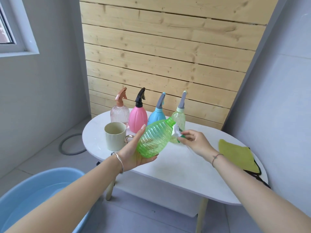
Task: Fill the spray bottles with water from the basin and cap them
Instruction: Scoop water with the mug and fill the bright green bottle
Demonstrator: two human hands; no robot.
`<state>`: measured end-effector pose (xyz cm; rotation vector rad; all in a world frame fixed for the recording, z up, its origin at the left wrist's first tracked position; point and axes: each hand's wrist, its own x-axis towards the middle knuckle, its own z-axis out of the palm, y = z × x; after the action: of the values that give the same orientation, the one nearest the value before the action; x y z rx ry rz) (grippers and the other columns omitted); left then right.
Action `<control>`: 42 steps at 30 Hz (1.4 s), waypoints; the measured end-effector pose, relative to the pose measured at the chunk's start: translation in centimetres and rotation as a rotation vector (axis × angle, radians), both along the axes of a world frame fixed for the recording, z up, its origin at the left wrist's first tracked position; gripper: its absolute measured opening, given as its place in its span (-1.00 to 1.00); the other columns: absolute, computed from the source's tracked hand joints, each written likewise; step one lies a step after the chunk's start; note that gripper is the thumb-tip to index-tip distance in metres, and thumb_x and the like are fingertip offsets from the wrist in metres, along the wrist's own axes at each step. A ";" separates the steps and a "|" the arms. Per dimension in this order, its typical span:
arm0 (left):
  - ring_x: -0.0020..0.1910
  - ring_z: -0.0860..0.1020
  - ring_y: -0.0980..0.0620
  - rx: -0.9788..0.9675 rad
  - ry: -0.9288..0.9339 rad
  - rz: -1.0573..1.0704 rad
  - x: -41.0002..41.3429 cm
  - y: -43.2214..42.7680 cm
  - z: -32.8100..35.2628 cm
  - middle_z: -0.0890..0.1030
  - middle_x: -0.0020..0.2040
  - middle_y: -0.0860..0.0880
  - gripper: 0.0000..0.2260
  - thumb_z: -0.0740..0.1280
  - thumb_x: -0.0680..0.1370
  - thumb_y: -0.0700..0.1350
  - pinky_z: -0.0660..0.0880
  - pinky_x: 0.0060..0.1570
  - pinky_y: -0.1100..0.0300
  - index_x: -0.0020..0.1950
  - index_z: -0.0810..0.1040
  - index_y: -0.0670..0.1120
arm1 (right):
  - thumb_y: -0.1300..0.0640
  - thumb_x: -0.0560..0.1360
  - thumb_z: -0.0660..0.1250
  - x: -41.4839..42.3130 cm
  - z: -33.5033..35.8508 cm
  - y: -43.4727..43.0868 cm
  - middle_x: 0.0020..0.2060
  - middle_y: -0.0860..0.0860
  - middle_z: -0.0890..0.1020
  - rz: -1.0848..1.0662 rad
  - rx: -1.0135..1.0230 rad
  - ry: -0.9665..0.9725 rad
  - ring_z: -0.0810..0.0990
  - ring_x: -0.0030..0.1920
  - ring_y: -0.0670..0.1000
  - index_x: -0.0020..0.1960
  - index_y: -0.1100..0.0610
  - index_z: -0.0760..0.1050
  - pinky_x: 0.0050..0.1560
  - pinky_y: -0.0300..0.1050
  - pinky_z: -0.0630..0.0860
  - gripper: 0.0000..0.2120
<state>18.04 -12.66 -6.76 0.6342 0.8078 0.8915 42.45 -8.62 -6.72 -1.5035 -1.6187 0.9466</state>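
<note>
My left hand (134, 153) grips a ribbed, clear green bottle (154, 138) by its base, tilted with the open neck toward the upper right, above the white table (176, 165). My right hand (193, 142) pinches the bottle's green-and-white spray cap (176, 132) just beside the neck, off the bottle. The bottle looks empty. At the table's back stand a clear pink bottle (119, 113), a solid pink bottle (137, 117), a blue bottle (156, 116) and a pale green bottle (179, 118), each capped. A blue basin (42, 175) holding water sits at the lower left on the floor.
A pale green mug (115, 136) stands on the table left of the held bottle. A yellow cloth (235, 155) lies at the table's right end. A wooden slat wall rises behind the table. A grey hose ring (67, 143) lies on the floor.
</note>
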 end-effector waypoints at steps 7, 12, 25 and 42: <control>0.15 0.59 -0.12 0.029 -0.036 0.020 -0.5 -0.3 -1.0 0.65 0.16 -0.09 -0.51 0.34 0.39 0.22 0.59 0.09 -0.02 0.22 0.58 0.00 | 0.11 0.41 0.50 -1.2 -2.9 -0.4 -0.26 0.04 0.66 0.028 -0.083 0.014 0.55 -0.29 -0.14 -0.16 0.14 0.55 -0.34 -0.45 0.36 -0.85; 0.16 0.59 -0.15 0.009 -0.035 0.013 0.0 -0.2 -1.4 0.64 0.18 -0.14 -0.43 0.34 0.36 0.23 0.62 0.03 -0.01 0.26 0.55 -0.06 | 0.06 0.40 0.51 -1.2 -4.2 -0.4 -0.26 0.04 0.67 0.059 -0.098 -0.072 0.45 -0.34 -0.16 -0.26 0.04 0.60 -0.38 -0.41 0.29 -0.88; 0.01 0.62 0.00 0.009 0.041 0.071 -1.4 -0.5 -2.0 0.67 0.07 -0.03 -0.46 0.34 0.35 0.29 0.54 0.09 0.08 0.23 0.55 0.03 | 0.03 0.43 0.46 -1.2 -5.2 0.2 -0.14 0.02 0.68 -0.067 -0.050 0.017 0.62 -0.14 -0.03 -0.11 0.13 0.61 -0.09 -0.27 0.48 -0.83; 0.06 0.65 -0.06 0.071 0.049 0.333 -12.0 -5.6 -1.3 0.67 0.13 -0.07 -0.28 0.50 0.19 0.23 0.59 0.07 0.09 0.28 0.50 -0.02 | -0.02 0.61 0.18 -17.0 -5.9 1.3 -0.04 0.01 0.57 0.075 -0.070 0.216 0.46 -0.02 -0.05 0.14 0.20 0.51 -0.15 -0.32 0.34 -0.69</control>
<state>6.06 -18.25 -8.09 0.5942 0.9458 1.2153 25.48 -7.31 -12.62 -1.3427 -1.5081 1.1763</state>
